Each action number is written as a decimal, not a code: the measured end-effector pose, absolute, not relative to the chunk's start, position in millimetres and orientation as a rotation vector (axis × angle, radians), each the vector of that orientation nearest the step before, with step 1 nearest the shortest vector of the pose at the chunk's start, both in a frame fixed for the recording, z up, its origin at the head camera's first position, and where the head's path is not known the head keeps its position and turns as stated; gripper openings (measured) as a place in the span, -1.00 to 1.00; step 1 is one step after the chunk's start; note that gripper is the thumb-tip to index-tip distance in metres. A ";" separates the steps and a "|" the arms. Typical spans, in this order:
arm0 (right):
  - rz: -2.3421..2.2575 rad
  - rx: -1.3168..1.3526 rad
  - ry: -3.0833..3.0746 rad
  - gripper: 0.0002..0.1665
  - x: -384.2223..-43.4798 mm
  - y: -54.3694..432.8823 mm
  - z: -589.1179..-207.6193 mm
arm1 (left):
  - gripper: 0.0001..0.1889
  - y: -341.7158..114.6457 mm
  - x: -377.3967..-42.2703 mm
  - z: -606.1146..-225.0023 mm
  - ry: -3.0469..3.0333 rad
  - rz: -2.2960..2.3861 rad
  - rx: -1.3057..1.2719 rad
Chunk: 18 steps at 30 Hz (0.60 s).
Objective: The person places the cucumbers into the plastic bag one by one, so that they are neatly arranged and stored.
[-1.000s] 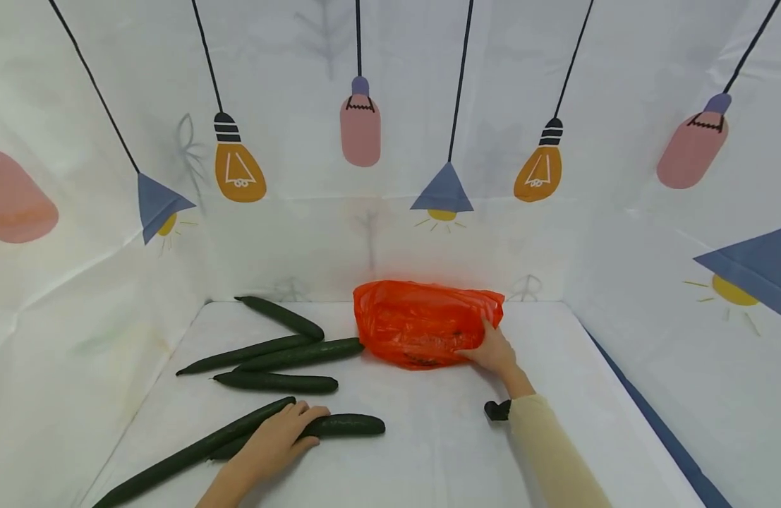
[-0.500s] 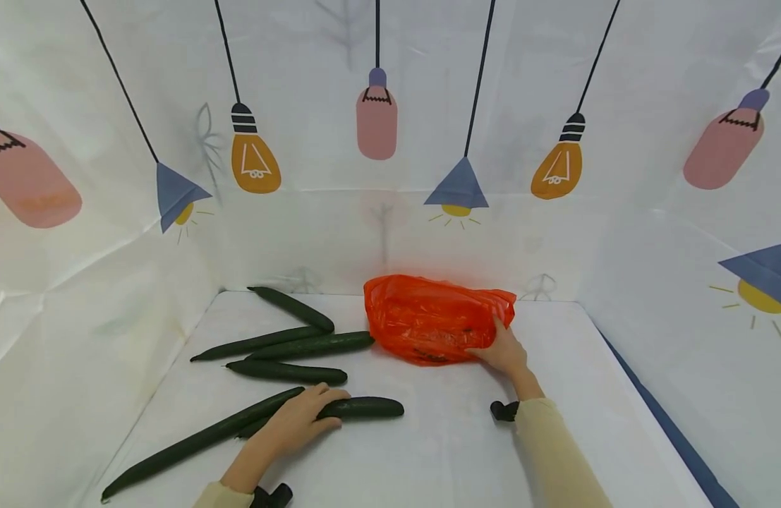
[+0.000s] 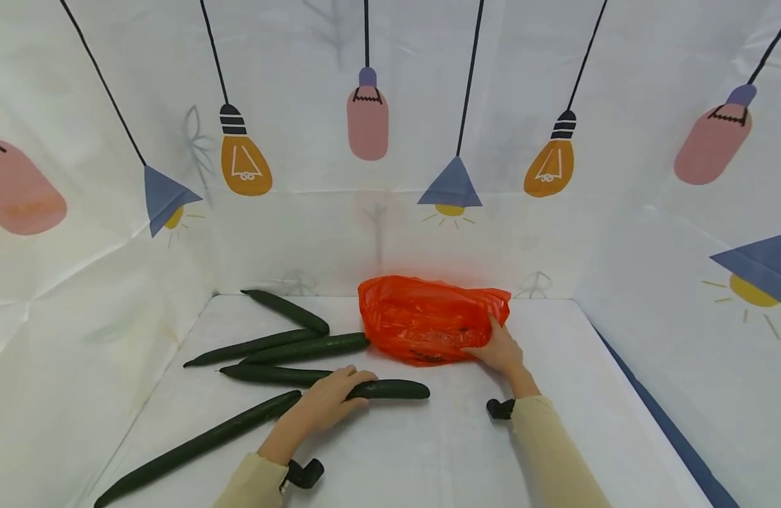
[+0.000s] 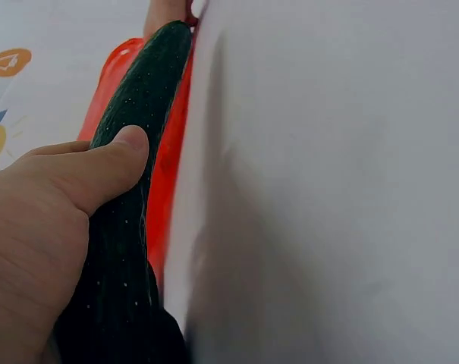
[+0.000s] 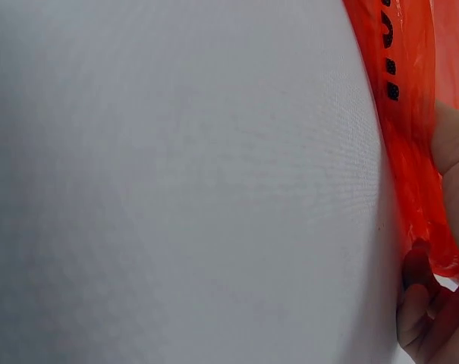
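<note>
My left hand (image 3: 329, 401) grips a dark green cucumber (image 3: 396, 389) around its middle. In the left wrist view the thumb lies across that cucumber (image 4: 130, 227), and its far end points toward the bag. At the back of the table sits a crumpled red plastic bag (image 3: 428, 321), bulging. My right hand (image 3: 501, 353) holds the bag at its right side. The right wrist view has curled fingers (image 5: 417, 303) at the edge of the bag (image 5: 415, 167), which bears black print. What the bag contains is hidden.
Several more cucumbers lie on the left of the white table (image 3: 453, 451): a long one (image 3: 200, 448) in front, others such as this one (image 3: 285, 310) farther back. A white wall (image 3: 390, 233) with printed lamps encloses the back and sides.
My left hand has lifted the cucumber and carried it forward and right, toward the bag. It now overlaps a cucumber behind it in view. The right hand stays on the bag.
</note>
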State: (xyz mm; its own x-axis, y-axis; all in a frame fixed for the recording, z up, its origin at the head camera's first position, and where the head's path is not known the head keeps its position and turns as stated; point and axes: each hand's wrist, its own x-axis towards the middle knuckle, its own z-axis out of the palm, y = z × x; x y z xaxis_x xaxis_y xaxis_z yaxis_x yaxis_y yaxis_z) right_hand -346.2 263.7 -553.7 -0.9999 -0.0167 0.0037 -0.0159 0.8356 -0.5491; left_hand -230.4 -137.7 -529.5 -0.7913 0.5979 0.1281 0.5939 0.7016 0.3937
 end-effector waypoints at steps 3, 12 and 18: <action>-0.910 -0.009 3.009 0.47 -344.3 263.3 -555.9 | -0.56 -127.0 -237.6 -523.6 2.891 0.662 1.041; -0.947 -0.039 3.032 0.42 -345.5 261.1 -552.1 | -0.52 -93.4 -262.8 -498.5 2.880 0.663 1.071; -0.947 -0.035 3.040 0.26 -343.0 258.7 -548.8 | -0.53 -71.1 -284.4 -478.9 2.848 0.663 1.126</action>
